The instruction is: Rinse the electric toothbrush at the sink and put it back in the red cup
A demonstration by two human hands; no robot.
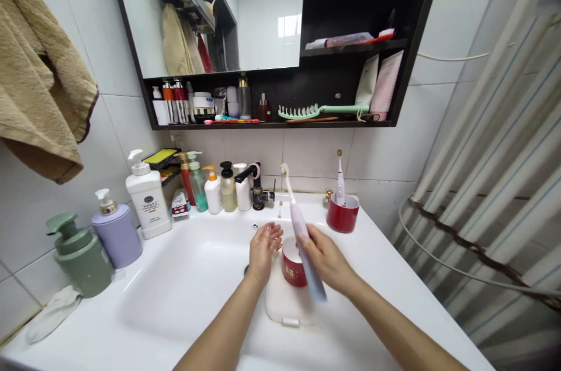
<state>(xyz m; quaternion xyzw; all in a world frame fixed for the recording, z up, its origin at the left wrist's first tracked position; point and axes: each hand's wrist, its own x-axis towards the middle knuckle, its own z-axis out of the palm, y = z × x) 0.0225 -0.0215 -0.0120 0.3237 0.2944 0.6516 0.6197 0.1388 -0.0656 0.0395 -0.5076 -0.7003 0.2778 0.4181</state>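
Observation:
My right hand [326,257] is closed around the pink-to-blue handle of an electric toothbrush [298,220], tilted with its brush head up toward the tap. Below it stands a red cup [293,269] with gold markings and a white inside, resting on a pale flat case [287,308] by the basin's right edge. Beside the cup, on its left near the gold handle, my left hand [264,251] is held up with fingers loosely extended and nothing visible in it. Part of the cup is hidden behind the toothbrush.
A second red cup [343,214] holding another electric toothbrush [340,184] stands at the back right. The black tap [258,187] rises behind the white basin [184,277]. Pump bottles [149,201] line the left and back edges. A dark mirror cabinet [350,85] overhangs the counter.

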